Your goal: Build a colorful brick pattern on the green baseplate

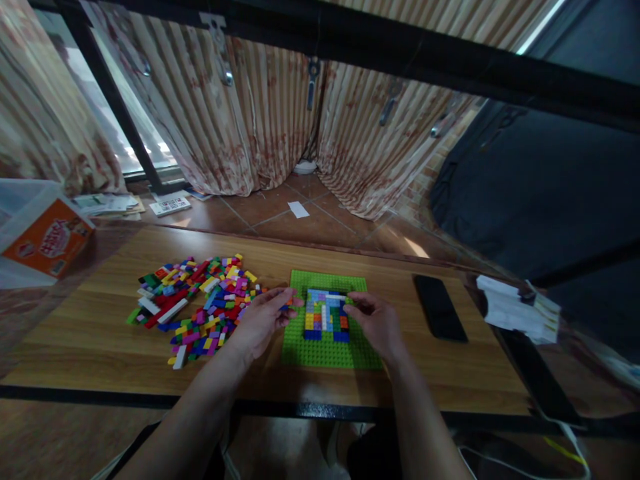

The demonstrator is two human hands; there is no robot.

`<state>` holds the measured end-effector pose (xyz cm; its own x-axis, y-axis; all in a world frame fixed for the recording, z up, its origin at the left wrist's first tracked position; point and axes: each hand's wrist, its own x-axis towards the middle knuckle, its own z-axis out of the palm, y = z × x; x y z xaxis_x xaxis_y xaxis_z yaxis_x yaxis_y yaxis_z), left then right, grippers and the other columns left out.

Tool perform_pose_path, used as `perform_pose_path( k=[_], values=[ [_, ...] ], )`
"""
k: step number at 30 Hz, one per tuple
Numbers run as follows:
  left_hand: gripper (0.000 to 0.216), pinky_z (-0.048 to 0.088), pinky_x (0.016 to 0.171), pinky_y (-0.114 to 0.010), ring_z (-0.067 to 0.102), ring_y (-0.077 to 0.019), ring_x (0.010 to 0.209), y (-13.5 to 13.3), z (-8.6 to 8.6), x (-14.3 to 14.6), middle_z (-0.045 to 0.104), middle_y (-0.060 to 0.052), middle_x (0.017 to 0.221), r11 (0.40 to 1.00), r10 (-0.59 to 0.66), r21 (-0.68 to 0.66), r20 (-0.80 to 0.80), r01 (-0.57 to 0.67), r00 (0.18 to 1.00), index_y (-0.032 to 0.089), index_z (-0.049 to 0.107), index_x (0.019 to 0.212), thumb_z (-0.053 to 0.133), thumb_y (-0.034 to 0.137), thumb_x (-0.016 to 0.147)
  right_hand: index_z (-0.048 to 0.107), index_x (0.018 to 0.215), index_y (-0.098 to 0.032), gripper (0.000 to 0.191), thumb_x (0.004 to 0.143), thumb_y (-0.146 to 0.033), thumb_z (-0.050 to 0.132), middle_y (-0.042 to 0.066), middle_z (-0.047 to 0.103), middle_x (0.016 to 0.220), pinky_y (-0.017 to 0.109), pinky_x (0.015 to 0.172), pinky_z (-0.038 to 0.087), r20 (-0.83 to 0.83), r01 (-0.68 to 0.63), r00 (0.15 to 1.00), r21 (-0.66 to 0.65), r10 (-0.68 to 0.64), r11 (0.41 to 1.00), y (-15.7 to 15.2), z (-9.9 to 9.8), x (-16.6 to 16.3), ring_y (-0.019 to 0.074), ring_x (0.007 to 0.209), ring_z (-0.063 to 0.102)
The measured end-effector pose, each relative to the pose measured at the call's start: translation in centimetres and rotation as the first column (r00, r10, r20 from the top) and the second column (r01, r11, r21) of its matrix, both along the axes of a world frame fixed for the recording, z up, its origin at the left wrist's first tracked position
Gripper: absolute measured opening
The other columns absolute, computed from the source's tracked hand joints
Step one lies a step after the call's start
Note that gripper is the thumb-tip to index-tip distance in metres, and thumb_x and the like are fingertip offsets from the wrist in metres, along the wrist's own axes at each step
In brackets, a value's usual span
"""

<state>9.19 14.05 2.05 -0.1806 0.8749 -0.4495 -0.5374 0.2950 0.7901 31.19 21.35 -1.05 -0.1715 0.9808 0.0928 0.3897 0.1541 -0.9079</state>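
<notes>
A green baseplate (330, 350) lies on the wooden table (100, 333) in front of me. A block of small coloured bricks (325, 315) is built on its middle. My left hand (263, 320) rests at the plate's left edge, fingertips touching the upper left of the build. My right hand (377, 320) sits at the right side, fingers curled against the top right corner of the build, where a thin dark brick lies across the top. Whether either hand pinches a loose brick is not clear. A heap of loose coloured bricks (195, 303) lies left of my left hand.
A black phone (440, 307) lies flat to the right of the plate. Folded white papers (517, 308) sit at the table's right end. An orange box in a clear tub (43, 237) stands at the far left. Curtains and a tiled floor lie beyond the table.
</notes>
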Motion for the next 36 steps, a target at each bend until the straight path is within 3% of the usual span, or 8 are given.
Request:
perform_pose_path(
  k=[13,18,27,36],
  values=[
    [0.033,0.043,0.057,-0.021,0.059,-0.009,0.058,0.0,-0.1,-0.1,0.073,-0.006,0.078,1.0,0.019,-0.009,-0.003,-0.019,1.0,0.013,0.068,0.088,0.081,0.034,0.067,0.071,0.097,-0.017,0.045,0.06,-0.041,0.08,0.008,0.073,0.087,0.039,0.072,0.057,-0.007,0.034,0.999,-0.044,-0.034,0.998,0.2,-0.4,-0.6,0.022,0.076,0.069],
    [0.034,0.042,0.055,-0.019,0.058,-0.0079,0.056,0.0,-0.4,-0.2,0.072,-0.005,0.077,1.0,0.023,0.004,0.0,-0.023,1.0,0.013,0.067,0.085,0.081,0.037,0.066,0.071,0.098,-0.014,0.044,0.076,-0.053,0.065,0.01,0.074,0.086,0.039,0.07,0.056,0.028,0.105,0.994,-0.065,-0.104,0.992,1.0,-0.5,-0.1,0.0236,0.076,0.069],
    [0.028,0.044,0.055,-0.019,0.06,-0.009,0.058,0.1,-0.2,-0.2,0.072,-0.006,0.077,1.0,0.026,-0.006,0.027,-0.026,0.999,0.013,0.067,0.091,0.073,0.036,0.077,0.073,0.098,-0.016,0.039,0.082,-0.048,0.057,0.011,0.071,0.093,0.039,0.077,0.051,0.244,0.095,0.962,0.12,-0.122,0.988,1.0,-0.5,-1.7,0.0231,0.081,0.064],
    [0.014,0.048,0.057,-0.019,0.062,-0.0092,0.058,0.0,0.2,0.0,0.072,-0.006,0.076,0.999,0.026,-0.026,0.046,-0.025,0.999,0.012,0.065,0.09,0.058,0.024,0.09,0.071,0.092,-0.016,0.035,0.085,-0.046,0.054,0.01,0.065,0.089,0.037,0.077,0.048,0.312,0.066,0.943,0.163,-0.115,0.984,0.4,-0.7,-2.2,0.0221,0.079,0.06]
  ],
)
